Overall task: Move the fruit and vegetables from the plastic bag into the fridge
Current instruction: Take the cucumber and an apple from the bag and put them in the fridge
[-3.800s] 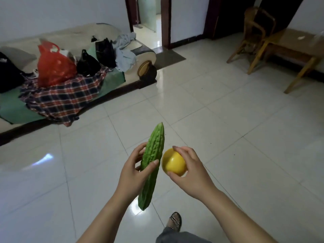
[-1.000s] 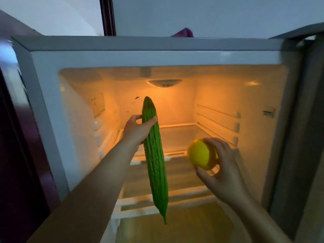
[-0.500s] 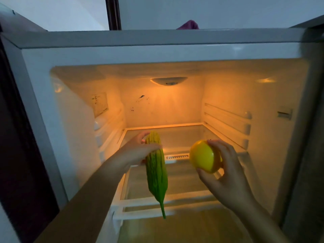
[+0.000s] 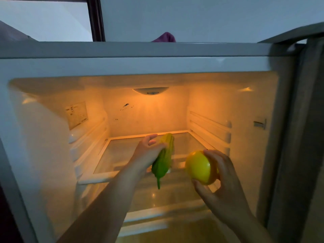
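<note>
The fridge (image 4: pixel 140 65) stands open in front of me, lit orange inside. My left hand (image 4: pixel 147 151) grips a long green bitter gourd (image 4: pixel 164 159), which points into the fridge just above the upper glass shelf (image 4: pixel 121 151), stem end toward me. To the right, my right hand (image 4: pixel 220 174) holds a round yellow fruit (image 4: pixel 199 167) at the front of the fridge, above the lower shelf (image 4: pixel 175 193). The plastic bag is out of view.
The fridge door (image 4: pixel 305 137) hangs open at the right. Ribbed shelf rails (image 4: pixel 210 127) line the right inner wall. A label (image 4: pixel 76 115) sticks to the left inner wall. A purple cloth (image 4: pixel 164 37) lies on top of the fridge.
I walked from the living room to the open fridge. Over the last second my left hand tipped the gourd from upright to pointing inward and pushed it deeper over the upper shelf.
</note>
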